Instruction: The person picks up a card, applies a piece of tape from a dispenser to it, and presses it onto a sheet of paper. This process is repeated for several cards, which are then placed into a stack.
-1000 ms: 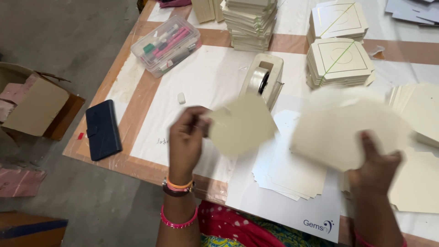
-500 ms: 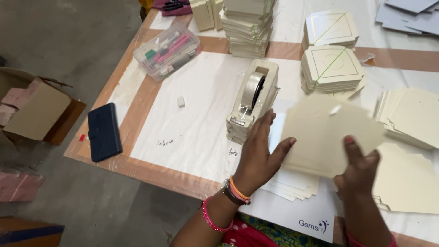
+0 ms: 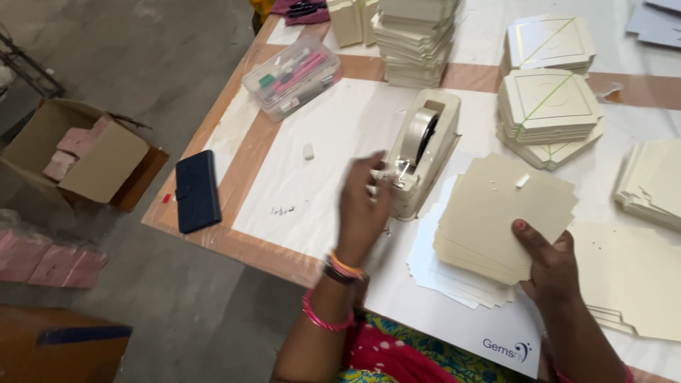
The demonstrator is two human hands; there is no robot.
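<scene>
Left hand [image 3: 363, 206] reaches to the front end of the beige tape dispenser [image 3: 423, 152], fingers curled at the clear tape end there; motion blur keeps me from telling whether they have pinched the tape or only touch it; right hand [image 3: 546, 259] grips a thin stack of cream card blanks [image 3: 507, 209] by its lower right corner, thumb on top, held just above a looser pile of white sheets [image 3: 454, 273].

Largest to smallest around them: the paper-covered worktable [image 3: 319, 177] with brown tape borders; tall stacks of folded cream cards [image 3: 415, 39] at the far edge; two tied bundles of octagonal cards [image 3: 550, 106] to the right; a cardboard box [image 3: 85, 152] on the floor at left; a clear plastic pencil case [image 3: 292, 74]; a dark blue wallet [image 3: 196, 190] near the table's left edge; a small white eraser [image 3: 308, 151].

The blanks look light and stiff but bendable; I would judge an edge pinch with thumb over fingers holds them flat; the tape is likely thin, sticky and prone to curl, best taken at its free end.
</scene>
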